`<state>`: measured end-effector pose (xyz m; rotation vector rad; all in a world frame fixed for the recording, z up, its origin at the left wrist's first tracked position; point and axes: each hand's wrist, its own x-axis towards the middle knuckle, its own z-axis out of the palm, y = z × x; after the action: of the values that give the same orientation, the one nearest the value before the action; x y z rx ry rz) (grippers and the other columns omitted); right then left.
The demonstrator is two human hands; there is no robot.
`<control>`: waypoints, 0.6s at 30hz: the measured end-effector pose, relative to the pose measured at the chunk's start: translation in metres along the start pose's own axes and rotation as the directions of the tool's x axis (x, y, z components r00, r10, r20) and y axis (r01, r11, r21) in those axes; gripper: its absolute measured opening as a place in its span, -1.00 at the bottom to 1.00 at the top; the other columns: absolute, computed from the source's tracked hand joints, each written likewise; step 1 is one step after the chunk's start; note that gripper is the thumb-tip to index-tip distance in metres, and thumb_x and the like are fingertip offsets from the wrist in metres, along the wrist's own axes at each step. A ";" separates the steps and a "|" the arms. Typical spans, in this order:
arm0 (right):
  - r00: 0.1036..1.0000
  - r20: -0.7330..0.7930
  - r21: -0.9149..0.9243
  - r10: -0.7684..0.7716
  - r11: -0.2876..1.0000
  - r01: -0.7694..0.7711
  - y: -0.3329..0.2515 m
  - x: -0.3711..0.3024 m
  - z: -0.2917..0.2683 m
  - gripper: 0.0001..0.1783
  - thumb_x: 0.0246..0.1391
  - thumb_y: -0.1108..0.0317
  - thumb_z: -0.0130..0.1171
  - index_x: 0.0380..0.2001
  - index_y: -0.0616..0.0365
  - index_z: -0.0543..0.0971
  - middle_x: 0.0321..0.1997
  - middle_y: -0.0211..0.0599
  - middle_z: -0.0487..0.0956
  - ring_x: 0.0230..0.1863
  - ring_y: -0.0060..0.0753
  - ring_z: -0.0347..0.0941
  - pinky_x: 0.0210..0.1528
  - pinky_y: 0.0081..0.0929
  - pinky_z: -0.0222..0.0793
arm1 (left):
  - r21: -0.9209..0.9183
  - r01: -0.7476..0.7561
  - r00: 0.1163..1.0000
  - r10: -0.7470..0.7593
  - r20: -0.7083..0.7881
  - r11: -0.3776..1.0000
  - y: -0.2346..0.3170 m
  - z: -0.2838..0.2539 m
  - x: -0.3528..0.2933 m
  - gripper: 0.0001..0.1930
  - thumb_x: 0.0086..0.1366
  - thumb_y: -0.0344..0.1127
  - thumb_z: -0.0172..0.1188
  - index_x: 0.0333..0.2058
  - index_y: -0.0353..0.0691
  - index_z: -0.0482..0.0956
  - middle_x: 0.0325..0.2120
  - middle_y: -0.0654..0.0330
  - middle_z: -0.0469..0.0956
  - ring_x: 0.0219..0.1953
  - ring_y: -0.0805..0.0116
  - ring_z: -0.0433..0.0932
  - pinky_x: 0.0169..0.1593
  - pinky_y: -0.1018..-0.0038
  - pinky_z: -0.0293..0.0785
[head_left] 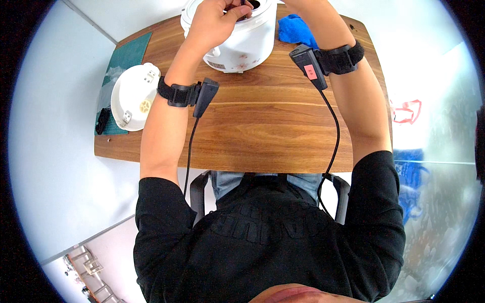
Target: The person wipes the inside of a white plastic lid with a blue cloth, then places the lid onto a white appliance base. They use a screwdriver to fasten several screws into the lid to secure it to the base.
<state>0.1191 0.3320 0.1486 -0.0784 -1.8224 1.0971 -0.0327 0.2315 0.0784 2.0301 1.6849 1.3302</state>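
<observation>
A white electric cooker [241, 51] with a floral print stands at the far edge of the wooden table. My left hand [218, 22] is over its top, thumb and fingers closed together beside a dark opening [255, 4]. Something small and dark shows at the fingertips, too hidden to name. My right forearm [359, 103] reaches up past the cooker's right side. Only the heel of my right hand [297, 2] shows at the top edge; its fingers are out of the picture.
On the left, a round white cover [132, 93] with metal fittings lies partly on a green cutting mat [117, 63], by a black cable bundle [103, 121]. A blue cloth [294, 30] lies right of the cooker. Cables hang from both wristbands [178, 95]. A pale partition flanks the table.
</observation>
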 end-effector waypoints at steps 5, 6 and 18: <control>0.996 -0.064 -0.353 0.069 0.932 -0.087 -0.032 -0.009 0.002 -0.67 0.09 0.32 0.43 -0.24 0.37 0.59 -0.45 -0.29 0.58 -0.43 -0.51 0.42 -0.34 -0.48 0.39 | 0.007 0.006 0.999 -0.006 -0.047 1.000 0.005 -0.003 -0.006 -0.83 0.41 -0.31 0.28 -0.20 -0.32 0.70 -0.33 0.17 0.74 -0.26 0.47 0.66 -0.08 0.51 0.57; 0.994 -0.079 -0.339 0.079 0.935 -0.101 -0.034 -0.010 0.003 -0.67 0.09 0.32 0.42 -0.22 0.37 0.59 -0.45 -0.29 0.58 -0.41 -0.51 0.43 -0.33 -0.48 0.40 | 0.013 0.012 0.998 -0.011 -0.061 1.000 0.008 -0.002 -0.006 -0.82 0.40 -0.30 0.29 -0.20 -0.32 0.69 -0.34 0.17 0.74 -0.26 0.47 0.67 -0.08 0.51 0.57; 0.997 -0.028 -0.048 0.070 0.996 -0.071 -0.013 -0.003 0.002 -0.68 0.16 0.38 0.32 -0.13 0.46 0.60 -0.32 -0.08 0.69 -0.27 -0.40 0.61 -0.26 -0.44 0.50 | -0.045 0.065 0.994 -0.069 -0.087 0.997 -0.002 0.000 -0.005 -0.85 0.40 -0.34 0.27 -0.20 -0.32 0.69 -0.34 0.18 0.74 -0.25 0.47 0.68 -0.08 0.50 0.59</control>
<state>0.1242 0.3215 0.1554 -0.1861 -1.8353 1.0954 -0.0341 0.2283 0.0746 1.9009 1.7298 1.4402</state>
